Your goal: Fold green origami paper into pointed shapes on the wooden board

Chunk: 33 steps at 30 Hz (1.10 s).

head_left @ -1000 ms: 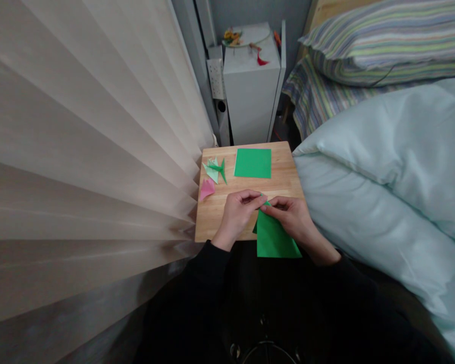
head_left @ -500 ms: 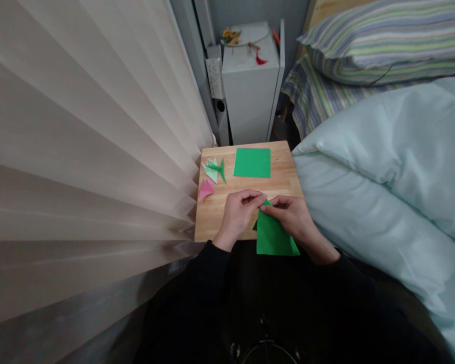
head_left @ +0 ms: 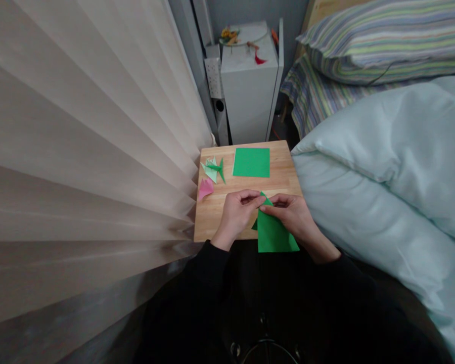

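Observation:
A partly folded sheet of green paper [head_left: 275, 233] hangs between my hands, its pointed tip up and its wide end past the near edge of the wooden table [head_left: 222, 217]. My left hand [head_left: 239, 211] pinches the paper near the tip from the left. From the right, my right hand [head_left: 292, 212] grips it just beside, thumb on top and fingers partly hidden. Beyond my hands lies a flat green square of paper [head_left: 251, 162]. To the left are a green folded paper figure [head_left: 215, 168] and a pink folded paper piece [head_left: 206, 188].
A pleated curtain [head_left: 117, 151] runs along the table's left side. Pale blue bedding [head_left: 364, 187] presses close on the right, with a striped pillow [head_left: 387, 40] farther back. Behind the table stands a white cabinet [head_left: 248, 101] with small ornaments on top.
The paper's tip now shows more above my fingers, and its lower edge has risen slightly. Both hands keep their pinch in nearly the same place.

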Available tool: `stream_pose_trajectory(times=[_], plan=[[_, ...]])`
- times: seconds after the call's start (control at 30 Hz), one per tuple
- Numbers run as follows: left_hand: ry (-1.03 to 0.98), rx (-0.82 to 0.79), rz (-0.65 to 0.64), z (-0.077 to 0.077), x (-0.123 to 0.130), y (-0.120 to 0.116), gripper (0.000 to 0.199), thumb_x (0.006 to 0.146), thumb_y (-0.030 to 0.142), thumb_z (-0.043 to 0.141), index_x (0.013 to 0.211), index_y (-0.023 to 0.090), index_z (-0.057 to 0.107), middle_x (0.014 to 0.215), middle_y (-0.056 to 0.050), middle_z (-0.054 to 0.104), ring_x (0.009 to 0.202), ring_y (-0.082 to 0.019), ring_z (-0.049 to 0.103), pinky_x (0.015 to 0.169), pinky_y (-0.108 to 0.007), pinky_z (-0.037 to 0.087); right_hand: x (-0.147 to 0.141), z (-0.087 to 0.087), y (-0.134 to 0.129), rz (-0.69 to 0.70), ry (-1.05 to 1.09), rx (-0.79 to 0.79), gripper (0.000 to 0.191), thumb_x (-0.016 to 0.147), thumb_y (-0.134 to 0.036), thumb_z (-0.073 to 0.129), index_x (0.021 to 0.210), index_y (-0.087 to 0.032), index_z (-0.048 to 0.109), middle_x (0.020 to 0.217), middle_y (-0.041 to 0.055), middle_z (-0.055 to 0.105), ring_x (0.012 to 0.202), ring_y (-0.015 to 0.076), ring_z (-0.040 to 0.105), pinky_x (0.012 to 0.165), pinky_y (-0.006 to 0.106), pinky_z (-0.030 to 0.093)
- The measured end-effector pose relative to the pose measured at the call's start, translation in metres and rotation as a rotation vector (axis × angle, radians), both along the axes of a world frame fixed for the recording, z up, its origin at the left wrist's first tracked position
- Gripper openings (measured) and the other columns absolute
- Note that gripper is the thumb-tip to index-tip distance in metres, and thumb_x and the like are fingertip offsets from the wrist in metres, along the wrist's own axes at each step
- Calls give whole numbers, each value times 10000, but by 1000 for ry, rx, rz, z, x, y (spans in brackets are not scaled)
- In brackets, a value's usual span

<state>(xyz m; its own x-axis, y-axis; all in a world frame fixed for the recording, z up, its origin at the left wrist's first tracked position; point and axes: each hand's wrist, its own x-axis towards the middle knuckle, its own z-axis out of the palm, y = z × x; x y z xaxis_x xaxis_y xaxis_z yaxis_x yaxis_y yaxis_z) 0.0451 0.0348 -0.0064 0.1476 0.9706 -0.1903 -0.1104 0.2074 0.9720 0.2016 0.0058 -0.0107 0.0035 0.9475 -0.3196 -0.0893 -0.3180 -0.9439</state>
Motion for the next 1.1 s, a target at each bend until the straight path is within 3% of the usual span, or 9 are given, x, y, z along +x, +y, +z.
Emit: stream_pose_trajectory(times=[0.1, 0.23, 0.73, 1.1], plan=[[-1, 27, 68, 1, -3, 2, 138, 678, 278, 867, 758, 189, 798, 808, -41, 771, 778, -174, 689, 794, -337, 565, 2, 0, 0, 73, 31, -28, 401, 555, -421, 945, 830, -218, 735, 826, 39, 786, 720, 202, 707, 689, 344, 560], [-11, 39, 115, 1, -4, 2, 150, 674, 281, 875, 757, 184, 797, 788, -35, 766, 743, -158, 677, 752, -313, 562, 3, 2, -1, 99, 34, -65, 363, 561, -384, 945, 793, -215, 722, 786, 26, 778, 674, 188, 694, 650, 331, 562], [-47, -60, 100, 0, -3, 0, 199, 671, 304, 895, 770, 163, 795, 764, -35, 751, 678, -129, 652, 697, -282, 545, 5, 6, -1, 124, 61, -165, 324, 534, -327, 955, 754, -208, 749, 742, 17, 779, 604, 166, 677, 583, 308, 560], [-10, 4, 100, -3, -3, 2, 166, 689, 292, 869, 765, 168, 790, 761, -32, 757, 670, -135, 656, 692, -285, 545, 5, 7, -1, 111, 34, -181, 318, 540, -317, 954, 753, -209, 743, 725, 13, 774, 598, 163, 681, 573, 295, 558]])
